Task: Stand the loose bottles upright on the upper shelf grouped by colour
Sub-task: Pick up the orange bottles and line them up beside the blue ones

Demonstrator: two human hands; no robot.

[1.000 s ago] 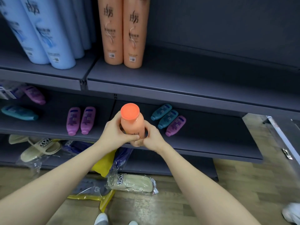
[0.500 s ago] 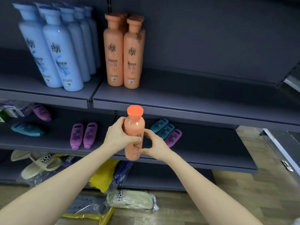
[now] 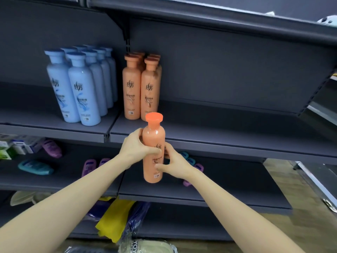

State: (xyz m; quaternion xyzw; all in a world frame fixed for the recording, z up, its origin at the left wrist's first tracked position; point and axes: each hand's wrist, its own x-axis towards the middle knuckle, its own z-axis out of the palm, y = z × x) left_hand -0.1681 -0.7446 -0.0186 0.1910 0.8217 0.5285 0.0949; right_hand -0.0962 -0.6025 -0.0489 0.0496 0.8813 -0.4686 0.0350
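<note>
The upper shelf [image 3: 228, 137] carries two upright groups near its middle seam: pale blue bottles [image 3: 80, 88] in rows left of the seam, and the orange bottles [image 3: 140, 88] just right of it, touching one another; the shelf's right part is bare.

A loose orange bottle [image 3: 153, 136] is held upright in the air before the shelf's front edge, just in front and to the right of the orange group; its base hangs below that edge, its flat cap [image 3: 154, 116] stays on.

The left hand [image 3: 135, 148] wraps its upper body, fingers [image 3: 138, 133] curled round the left side and thumb across the front; the right hand [image 3: 176, 166] grips lower down, thumb on the front, fingers [image 3: 166, 146] curled behind.

Every tall bottle shows two dark brush-style characters over a swirl; the smaller print and barcode patch are too blurred to read.

On the lower shelf [image 3: 218, 187] small purple bottles [image 3: 89, 166] and a teal bottle [image 3: 35, 167] lie flat; a slipper pack [image 3: 145, 245] at the bottom reads "YOY".
</note>
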